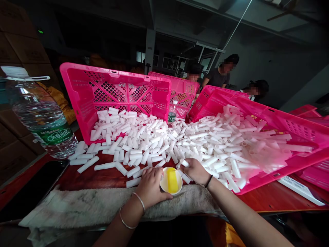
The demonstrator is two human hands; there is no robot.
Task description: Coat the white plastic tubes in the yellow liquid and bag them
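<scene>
My left hand curls around the left side of a small white cup with yellow liquid in it, which sits on a grey towel. My right hand is just right of the cup, its fingers closed on a short white plastic tube at the near edge of a big heap of white tubes spread over the red table.
Pink crates stand tipped behind the heap: one at left, one in the middle, one at right spilling tubes. A large water bottle stands at left, a small bottle mid-back. A dark phone lies near left. People work behind.
</scene>
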